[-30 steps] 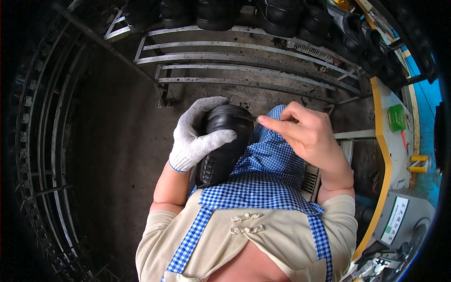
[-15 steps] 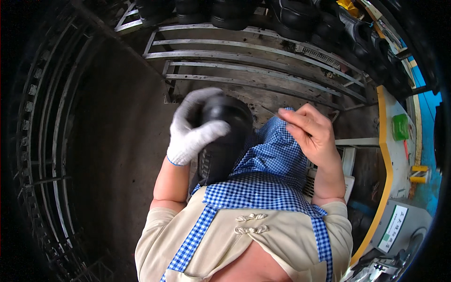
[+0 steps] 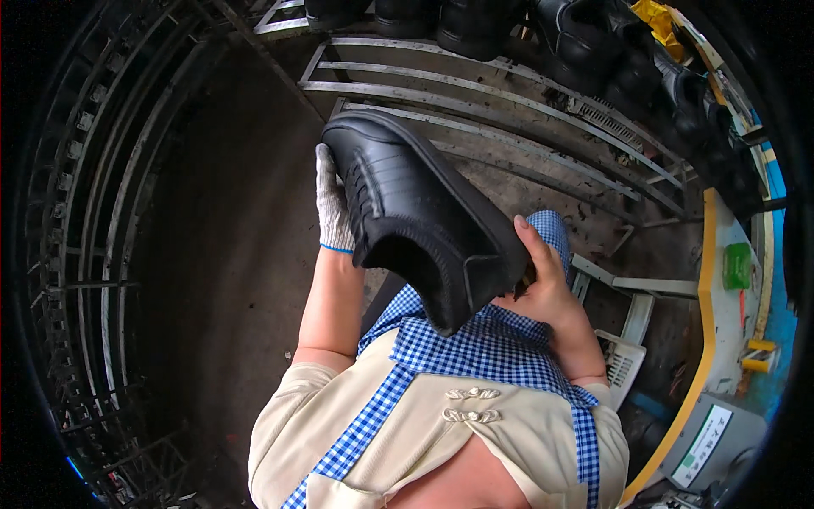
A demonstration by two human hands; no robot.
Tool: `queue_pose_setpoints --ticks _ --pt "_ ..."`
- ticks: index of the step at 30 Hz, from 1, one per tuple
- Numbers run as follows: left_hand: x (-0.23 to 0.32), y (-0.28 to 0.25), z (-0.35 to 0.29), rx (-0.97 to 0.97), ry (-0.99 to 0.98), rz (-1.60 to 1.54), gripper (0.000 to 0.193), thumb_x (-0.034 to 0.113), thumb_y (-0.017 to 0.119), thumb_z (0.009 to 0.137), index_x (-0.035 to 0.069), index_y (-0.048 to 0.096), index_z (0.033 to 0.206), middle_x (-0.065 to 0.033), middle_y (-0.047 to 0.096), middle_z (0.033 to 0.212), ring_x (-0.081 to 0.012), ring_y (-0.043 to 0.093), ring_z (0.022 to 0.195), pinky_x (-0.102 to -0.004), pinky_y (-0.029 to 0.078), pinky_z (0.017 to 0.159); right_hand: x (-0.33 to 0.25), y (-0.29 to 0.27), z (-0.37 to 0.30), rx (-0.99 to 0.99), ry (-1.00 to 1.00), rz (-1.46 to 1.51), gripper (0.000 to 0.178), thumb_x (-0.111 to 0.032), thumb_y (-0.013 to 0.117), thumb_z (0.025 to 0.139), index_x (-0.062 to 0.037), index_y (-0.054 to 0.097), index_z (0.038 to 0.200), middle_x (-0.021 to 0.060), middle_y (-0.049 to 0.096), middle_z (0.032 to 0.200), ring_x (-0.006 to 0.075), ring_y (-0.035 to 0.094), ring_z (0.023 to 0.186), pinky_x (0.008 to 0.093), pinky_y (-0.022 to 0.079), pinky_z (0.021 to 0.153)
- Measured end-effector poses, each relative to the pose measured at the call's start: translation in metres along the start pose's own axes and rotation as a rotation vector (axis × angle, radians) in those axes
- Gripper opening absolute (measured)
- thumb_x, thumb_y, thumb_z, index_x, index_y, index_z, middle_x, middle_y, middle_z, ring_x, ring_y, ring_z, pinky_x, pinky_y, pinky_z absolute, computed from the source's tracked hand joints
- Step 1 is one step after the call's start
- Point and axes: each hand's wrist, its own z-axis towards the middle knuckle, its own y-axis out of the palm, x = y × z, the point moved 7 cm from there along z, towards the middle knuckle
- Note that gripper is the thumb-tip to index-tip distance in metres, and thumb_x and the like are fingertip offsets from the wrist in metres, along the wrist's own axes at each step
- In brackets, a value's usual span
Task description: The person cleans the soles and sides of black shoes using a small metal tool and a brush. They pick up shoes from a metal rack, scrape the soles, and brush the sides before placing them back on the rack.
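A black lace-up shoe [image 3: 398,182] is held up in front of me, tilted, its toe far left and its heel near right. The opening faces me, with dark lining inside. My left hand [image 3: 331,204], in a white knit glove with a blue edge, grips the shoe's left side near the toe; most of its fingers are behind the shoe. My bare right hand [image 3: 543,284] holds the heel end, thumb up along the sole's edge and the other fingers mostly hidden beneath. Something small and yellowish shows between that hand and the heel, too small to name.
Metal racks [image 3: 509,93] stand ahead, with several black shoes [image 3: 479,30] on top. Another rack [image 3: 102,254] runs along the left. At right are a yellow-edged table [image 3: 705,280], a green container [image 3: 737,265] and a grey machine [image 3: 712,441]. A blue checked apron [image 3: 475,356] covers my lap.
The shoe has been raised and turned so its opening shows. My right hand has moved onto the heel; the thin tool it held is out of sight. My left hand has shifted to the shoe's side.
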Motion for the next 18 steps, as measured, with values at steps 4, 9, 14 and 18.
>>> queue_pose_setpoints --ticks 4,9,14,18 --pt "0.026 -0.003 -0.008 -0.077 0.338 0.419 0.045 0.024 0.057 0.094 0.004 0.049 0.134 -0.0143 0.059 0.122 -0.0267 0.059 0.111 -0.0391 0.050 0.096 0.028 -0.014 -0.003 0.179 0.369 0.536 0.098 -0.018 0.090 0.064 0.0002 0.035 0.143 0.0170 0.051 0.138 0.0265 0.049 0.129 0.0390 0.038 0.109" --pt "0.046 0.008 -0.019 -0.178 0.388 0.619 0.054 0.042 0.058 0.095 0.008 0.048 0.135 -0.0141 0.055 0.131 -0.0261 0.055 0.119 -0.0398 0.043 0.104 0.057 -0.017 -0.013 0.234 0.629 0.837 0.070 -0.037 0.079 0.078 -0.0009 0.046 0.129 0.0077 0.061 0.102 0.0084 0.047 0.062 0.0227 0.034 0.051" --pt "0.047 0.027 -0.035 -0.190 0.377 0.556 0.047 0.035 0.053 0.098 0.008 0.047 0.136 -0.0114 0.054 0.131 -0.0231 0.052 0.120 -0.0369 0.041 0.104 0.052 -0.018 -0.014 0.238 0.627 0.927 0.056 -0.038 0.074 0.082 -0.0003 0.053 0.119 0.0093 0.062 0.091 0.0107 0.045 0.044 0.0202 0.031 0.035" --pt "0.047 0.063 -0.041 -0.450 0.374 0.408 0.060 0.042 0.054 0.096 0.010 0.039 0.144 -0.0113 0.046 0.142 -0.0234 0.044 0.131 -0.0374 0.034 0.111 0.028 -0.054 -0.017 0.459 0.486 0.997 0.070 -0.019 0.079 0.067 -0.0003 0.049 0.127 0.0182 0.061 0.110 0.0243 0.063 0.057 0.0298 0.049 0.037"
